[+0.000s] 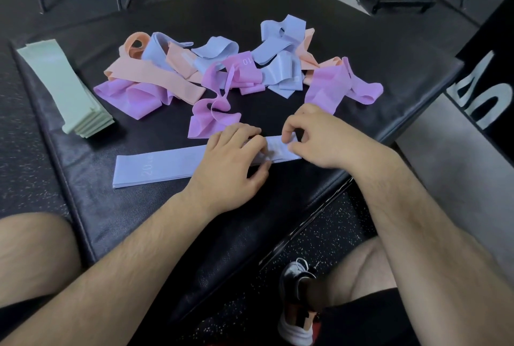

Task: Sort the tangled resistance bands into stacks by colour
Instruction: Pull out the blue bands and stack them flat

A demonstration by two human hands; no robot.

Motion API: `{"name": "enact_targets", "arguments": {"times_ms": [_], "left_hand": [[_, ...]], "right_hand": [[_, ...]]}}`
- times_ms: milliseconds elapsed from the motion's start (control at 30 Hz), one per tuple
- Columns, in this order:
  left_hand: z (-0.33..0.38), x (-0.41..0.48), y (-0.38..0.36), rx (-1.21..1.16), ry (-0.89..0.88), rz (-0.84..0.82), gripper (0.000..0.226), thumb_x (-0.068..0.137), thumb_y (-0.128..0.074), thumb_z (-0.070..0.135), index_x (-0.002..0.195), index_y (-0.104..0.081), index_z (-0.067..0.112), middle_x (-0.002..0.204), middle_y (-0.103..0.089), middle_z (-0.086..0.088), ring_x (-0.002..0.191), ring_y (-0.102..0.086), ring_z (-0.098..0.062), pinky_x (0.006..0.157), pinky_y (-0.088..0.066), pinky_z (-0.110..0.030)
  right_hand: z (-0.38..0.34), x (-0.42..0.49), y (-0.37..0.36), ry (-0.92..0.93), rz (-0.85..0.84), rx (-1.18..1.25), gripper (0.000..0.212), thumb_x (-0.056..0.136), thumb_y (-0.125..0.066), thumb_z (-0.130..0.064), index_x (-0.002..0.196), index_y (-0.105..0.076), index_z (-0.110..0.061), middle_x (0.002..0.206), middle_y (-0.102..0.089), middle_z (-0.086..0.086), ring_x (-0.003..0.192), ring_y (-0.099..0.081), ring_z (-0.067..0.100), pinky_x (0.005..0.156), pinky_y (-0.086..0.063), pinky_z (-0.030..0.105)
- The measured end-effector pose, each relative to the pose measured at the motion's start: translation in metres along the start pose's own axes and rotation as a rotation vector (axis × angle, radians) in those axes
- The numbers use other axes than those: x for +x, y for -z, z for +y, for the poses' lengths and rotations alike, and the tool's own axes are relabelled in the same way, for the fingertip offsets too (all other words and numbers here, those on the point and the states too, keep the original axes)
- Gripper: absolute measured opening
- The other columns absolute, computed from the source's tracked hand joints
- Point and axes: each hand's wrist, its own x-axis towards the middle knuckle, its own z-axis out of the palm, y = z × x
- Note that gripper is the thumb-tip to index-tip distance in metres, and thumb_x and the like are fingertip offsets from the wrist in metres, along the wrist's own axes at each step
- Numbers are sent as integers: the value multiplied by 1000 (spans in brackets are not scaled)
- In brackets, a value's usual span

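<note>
A blue-lilac band point(167, 163) lies flat across the near part of the black padded table point(361, 48), printed numbers showing near its left end. The left hand point(230, 159) sits on the band right of its middle, fingers bent down onto the fabric and the thumb at the band's near edge. The right hand point(314, 137) is at the band's right end, its grip closed to a pinch – thumb and forefinger hold the end of the band, the other fingers curled above it.

Just beyond the band, and touching its far edge, a loose pink band point(205, 120) lies crumpled. Farther beyond it spreads the tangled pile point(222, 73) of peach, pink, violet and blue-lilac bands, looped over one another. Well to the left of the flat band and farther back, a neat stack of pale green bands point(64, 87) lies lengthwise near the table's left edge.

Nearer than the band, both bare forearms reach in over the table's front edge – below them a knee on each side and a black and white shoe point(297, 304) on the speckled floor point(319, 237).
</note>
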Motion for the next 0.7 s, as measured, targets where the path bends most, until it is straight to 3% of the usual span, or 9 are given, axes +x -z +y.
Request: {"name": "enact_targets", "arguments": {"times_ms": [133, 300, 467, 600, 700], "left_hand": [[-1, 1, 1, -45, -13, -14, 19, 89, -66, 30, 103, -61, 19, 122, -60, 6, 113, -53, -19, 92, -31, -24], [-1, 2, 4, -57, -3, -28, 17, 89, -67, 31, 103, -61, 22, 118, -61, 10, 110, -54, -16, 89, -29, -21], [2, 5, 7, -68, 8, -40, 18, 88, -66, 34, 101, -63, 23, 120, -61, 10, 112, -55, -15, 92, -36, -27], [5, 24, 14, -102, 41, -36, 27, 87, -55, 39, 105, -63, 21, 119, -62, 10, 113, -56, -15, 94, -36, -25], [3, 51, 23, -96, 32, -14, 31, 86, -53, 36, 109, -65, 18, 110, -65, 7, 105, -59, -19, 90, -47, -36]], "right_hand": [[2, -3, 4, 66, -55, 27, 28, 82, -75, -24, 105, -68, -39, 126, -51, -23, 111, -52, 4, 94, -45, 26], [3, -5, 4, 88, -56, -5, 33, 80, -82, -28, 107, -67, -40, 121, -54, -20, 114, -51, 5, 96, -42, 26], [4, -8, 4, 84, -68, -4, 33, 80, -79, -37, 110, -67, -42, 125, -50, -24, 123, -41, 5, 104, -39, 31], [-3, -6, 11, 95, 42, 6, 23, 91, -67, -43, 114, -66, -42, 128, -48, -28, 126, -36, 2, 105, -39, 33], [-9, 6, 12, 123, 145, 10, 24, 93, -58, -43, 116, -64, -44, 123, -55, -23, 123, -41, 6, 102, -45, 38]]}}
